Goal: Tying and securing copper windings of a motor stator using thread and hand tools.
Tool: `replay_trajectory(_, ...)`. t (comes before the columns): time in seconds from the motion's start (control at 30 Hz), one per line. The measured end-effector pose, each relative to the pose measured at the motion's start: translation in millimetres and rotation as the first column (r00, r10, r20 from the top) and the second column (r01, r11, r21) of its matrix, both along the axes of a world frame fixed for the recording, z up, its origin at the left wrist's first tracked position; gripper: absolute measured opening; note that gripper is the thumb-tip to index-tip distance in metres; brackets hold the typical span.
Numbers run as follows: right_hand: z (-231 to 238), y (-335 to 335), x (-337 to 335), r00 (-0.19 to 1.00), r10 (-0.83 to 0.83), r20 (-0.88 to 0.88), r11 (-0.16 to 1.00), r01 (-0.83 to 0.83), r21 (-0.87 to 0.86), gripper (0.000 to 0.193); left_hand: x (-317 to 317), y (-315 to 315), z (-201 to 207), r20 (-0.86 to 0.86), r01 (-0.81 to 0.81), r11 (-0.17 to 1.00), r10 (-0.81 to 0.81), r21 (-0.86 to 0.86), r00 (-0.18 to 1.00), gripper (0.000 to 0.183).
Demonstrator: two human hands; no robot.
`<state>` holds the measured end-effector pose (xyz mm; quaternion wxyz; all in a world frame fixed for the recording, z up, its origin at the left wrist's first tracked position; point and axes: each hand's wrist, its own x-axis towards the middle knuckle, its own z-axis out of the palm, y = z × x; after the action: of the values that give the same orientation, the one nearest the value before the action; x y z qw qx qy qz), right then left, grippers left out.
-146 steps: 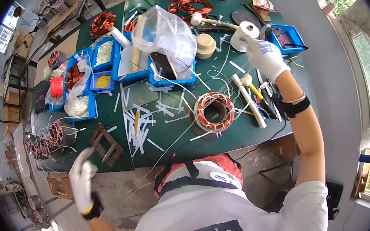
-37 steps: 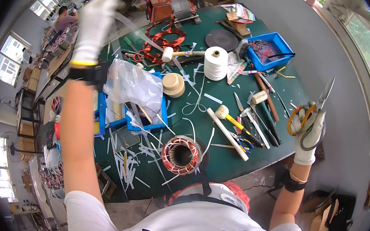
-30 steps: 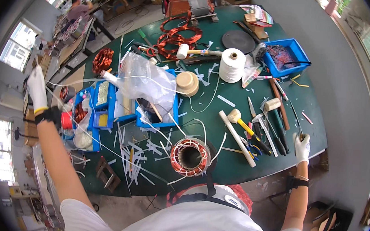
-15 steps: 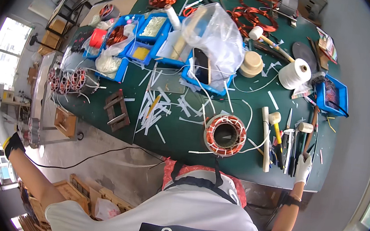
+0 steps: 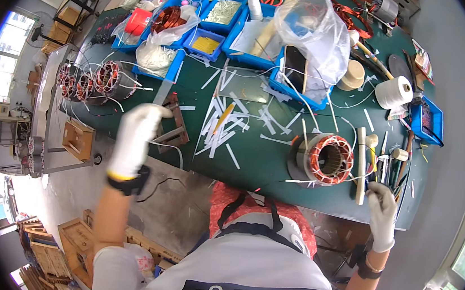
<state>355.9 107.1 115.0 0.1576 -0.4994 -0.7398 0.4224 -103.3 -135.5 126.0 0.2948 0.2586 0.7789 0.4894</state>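
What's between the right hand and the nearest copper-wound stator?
In the head view, an off-white rod lies on the table between the right hand and the stator.

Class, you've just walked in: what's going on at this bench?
A gloved person is at a green table. The left hand, blurred, is beside a brown frame; the right hand is near a white rod. Whether either grips anything is unclear. Between them sits a wound stator, with a white spool farther back.
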Motion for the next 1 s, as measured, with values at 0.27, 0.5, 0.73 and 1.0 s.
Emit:
replay_trajectory(0.27, -5, -74, -38, 0.995, 0.094, 0.028, 0.981, -0.088, -0.174, 0.022, 34, 50, -214, -0.470, 0.321, 0.860, -0.491, -0.397, 0.733, 0.021)
replay_trajectory(0.5, -53, -134, 1, 0.965, 0.073, 0.252, 0.952, 0.009, -0.307, 0.022, 31, 81, -299, -0.640, 0.309, 0.721, -0.693, -0.620, 0.331, 0.018)
replay_trajectory(0.73, -50, -157, 23, 0.968, -0.052, 0.246, 0.982, 0.095, -0.166, 0.021, 25, 93, -254, -0.590, 0.395, 0.725, -0.689, -0.564, 0.422, 0.024)
replay_trajectory(1.0, -200, -181, 116, 0.743, -0.547, 0.385, 0.732, 0.648, -0.210, 0.025, 17, 50, -213, -0.175, 0.451, 0.855, -0.500, -0.255, 0.848, 0.017)
